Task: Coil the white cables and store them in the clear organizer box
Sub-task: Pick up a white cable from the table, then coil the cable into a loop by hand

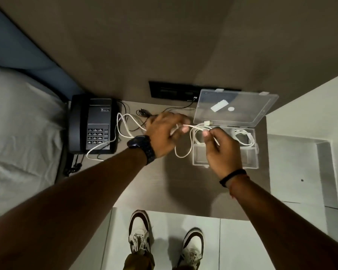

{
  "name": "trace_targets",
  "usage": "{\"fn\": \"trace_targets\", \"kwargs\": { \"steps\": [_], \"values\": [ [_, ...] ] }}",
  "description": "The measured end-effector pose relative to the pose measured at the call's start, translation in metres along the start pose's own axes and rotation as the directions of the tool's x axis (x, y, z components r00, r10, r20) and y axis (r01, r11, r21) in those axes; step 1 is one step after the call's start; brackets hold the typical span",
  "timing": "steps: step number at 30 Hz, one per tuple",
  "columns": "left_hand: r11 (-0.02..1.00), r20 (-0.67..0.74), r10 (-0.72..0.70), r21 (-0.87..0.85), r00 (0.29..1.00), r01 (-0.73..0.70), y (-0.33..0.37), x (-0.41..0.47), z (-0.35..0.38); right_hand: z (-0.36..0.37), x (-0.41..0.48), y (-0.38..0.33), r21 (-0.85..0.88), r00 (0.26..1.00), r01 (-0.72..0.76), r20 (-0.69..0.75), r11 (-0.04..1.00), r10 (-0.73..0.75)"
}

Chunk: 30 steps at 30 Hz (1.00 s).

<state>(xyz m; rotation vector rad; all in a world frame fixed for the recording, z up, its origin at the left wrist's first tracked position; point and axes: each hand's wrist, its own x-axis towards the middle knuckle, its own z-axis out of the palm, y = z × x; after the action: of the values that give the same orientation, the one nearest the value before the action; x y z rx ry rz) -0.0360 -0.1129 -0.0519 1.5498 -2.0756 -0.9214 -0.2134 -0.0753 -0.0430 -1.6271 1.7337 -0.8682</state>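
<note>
A long white cable trails in loose loops over the small table and across the black telephone. My left hand grips this cable near its middle. My right hand pinches the same cable close to its USB plug, with a loop hanging between both hands. The clear organizer box stands open at the table's right side, its lid leaning back against the wall. A second white cable lies coiled in the box's back right compartment.
A black telephone sits at the table's left, beside a bed with white bedding. A black wall socket panel with a dark lead plugged in is behind the table. My shoes stand on white floor tiles below.
</note>
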Motion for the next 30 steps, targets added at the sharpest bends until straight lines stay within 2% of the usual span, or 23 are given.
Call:
{"fn": "trace_targets", "kwargs": {
  "steps": [2, 6, 9, 12, 14, 16, 18, 20, 22, 24, 27, 30],
  "values": [
    [0.962, 0.051, -0.048, -0.268, 0.998, 0.06, 0.031, 0.002, -0.009, -0.011, 0.011, -0.025, 0.035, 0.998, 0.052, 0.027, 0.998, -0.053],
    [0.887, -0.1, -0.262, -0.417, 0.96, 0.199, 0.067, 0.011, -0.055, -0.055, 0.035, -0.076, -0.015, 0.984, 0.076, 0.162, 0.997, -0.072],
    [0.877, -0.239, -0.279, -0.458, 0.93, 0.146, 0.103, 0.021, -0.111, -0.1, 0.053, -0.135, 0.066, 0.947, -0.043, 0.322, 0.997, 0.019],
    [0.832, -0.317, -0.278, -0.552, 0.907, 0.062, 0.163, 0.032, -0.18, -0.156, 0.07, -0.225, 0.234, 0.854, -0.202, 0.517, 0.951, 0.055],
    [0.777, -0.332, -0.279, -0.629, 0.901, 0.009, 0.207, 0.038, -0.224, -0.196, 0.079, -0.291, 0.329, 0.783, -0.249, 0.622, 0.911, -0.01],
    [0.71, -0.325, -0.235, -0.701, 0.916, -0.067, 0.259, 0.04, -0.272, -0.24, 0.084, -0.36, 0.404, 0.739, -0.196, 0.66, 0.893, -0.137],
    [0.685, -0.364, -0.193, -0.715, 0.911, -0.141, 0.309, 0.039, -0.316, -0.279, 0.085, -0.422, 0.504, 0.72, -0.142, 0.643, 0.852, -0.261],
    [0.672, -0.407, -0.166, -0.714, 0.898, -0.199, 0.361, 0.033, -0.357, -0.319, 0.079, -0.477, 0.629, 0.725, -0.12, 0.584, 0.768, -0.365],
    [0.666, -0.424, -0.126, -0.706, 0.897, -0.241, 0.405, 0.025, -0.392, -0.352, 0.068, -0.521, 0.762, 0.729, -0.112, 0.499, 0.638, -0.468],
    [0.712, -0.444, -0.053, -0.645, 0.895, -0.278, 0.438, 0.017, -0.416, -0.379, 0.055, -0.556, 0.863, 0.728, -0.108, 0.407, 0.494, -0.551],
    [0.753, -0.477, 0.068, -0.552, 0.876, -0.359, 0.482, -0.005, -0.444, -0.41, 0.032, -0.602, 0.95, 0.716, -0.059, 0.253, 0.306, -0.651],
    [0.771, -0.445, 0.153, -0.505, 0.883, -0.388, 0.512, -0.023, -0.461, -0.436, 0.016, -0.636, 0.973, 0.646, 0.033, 0.154, 0.229, -0.747]
  ]
}}
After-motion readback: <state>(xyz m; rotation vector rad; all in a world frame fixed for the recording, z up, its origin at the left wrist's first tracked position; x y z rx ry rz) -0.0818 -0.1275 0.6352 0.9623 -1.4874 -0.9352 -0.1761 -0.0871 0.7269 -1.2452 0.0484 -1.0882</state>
